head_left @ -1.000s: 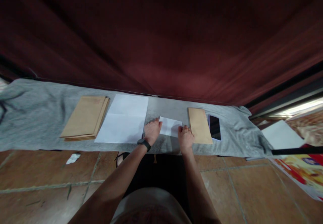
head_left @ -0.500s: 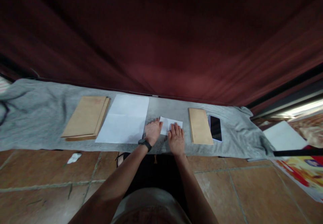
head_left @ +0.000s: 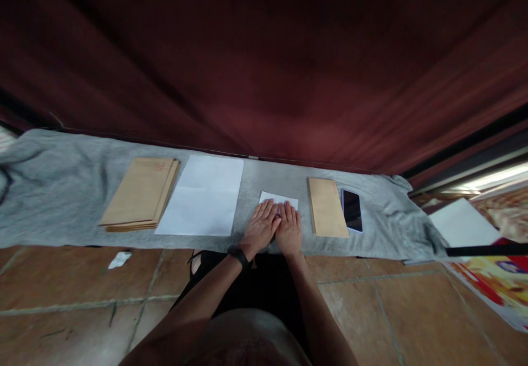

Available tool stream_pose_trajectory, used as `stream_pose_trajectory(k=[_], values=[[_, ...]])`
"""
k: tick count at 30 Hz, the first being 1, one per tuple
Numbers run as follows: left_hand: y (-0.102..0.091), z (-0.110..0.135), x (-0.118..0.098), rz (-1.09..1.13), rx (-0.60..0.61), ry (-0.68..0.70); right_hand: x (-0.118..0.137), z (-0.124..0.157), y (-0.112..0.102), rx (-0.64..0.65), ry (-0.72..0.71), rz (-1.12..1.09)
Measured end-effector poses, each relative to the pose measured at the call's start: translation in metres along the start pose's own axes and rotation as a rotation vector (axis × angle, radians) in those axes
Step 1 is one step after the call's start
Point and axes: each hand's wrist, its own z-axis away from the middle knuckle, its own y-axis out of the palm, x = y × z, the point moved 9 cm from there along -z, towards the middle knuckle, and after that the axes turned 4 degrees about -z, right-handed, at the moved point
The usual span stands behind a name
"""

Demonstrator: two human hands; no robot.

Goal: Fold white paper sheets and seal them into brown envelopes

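Note:
A small folded sheet of white paper [head_left: 279,197] lies on the grey cloth, its near part covered by both hands. My left hand [head_left: 260,227] rests flat on it with fingers stretched forward and a dark band on the wrist. Right beside it, my right hand [head_left: 289,231] presses flat on the paper too, fingers extended. The thumbs meet between the hands. To the left lie larger white sheets [head_left: 202,195] with a crease across them. A brown envelope [head_left: 328,206] is to the right of my hands.
A stack of brown envelopes [head_left: 138,190] sits at the left on the grey cloth [head_left: 66,190]. A phone [head_left: 352,210] lies right of the single brown envelope. Behind the narrow surface hangs a dark red curtain [head_left: 264,80]. A crumpled white scrap [head_left: 119,260] is on the tiled floor.
My left hand has moved right, from the paper's left edge onto its middle, next to my right hand. The right hand stays nearly where it was.

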Motion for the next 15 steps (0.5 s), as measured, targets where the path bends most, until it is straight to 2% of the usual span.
stream_pose_trajectory(k=[5,9,12,15], values=[[0.013,0.002,0.001,-0.060,0.028,0.027,-0.003,-0.008,-0.015,-0.075,0.076,-0.267],[0.020,0.003,0.000,-0.101,0.045,0.043,0.022,-0.011,-0.005,0.008,-0.006,-0.445],[0.022,0.006,0.001,-0.095,0.039,0.042,0.035,-0.005,0.005,0.061,-0.074,-0.389],[0.020,0.011,0.005,-0.108,0.028,0.027,0.033,0.004,0.008,0.069,-0.105,-0.257]])
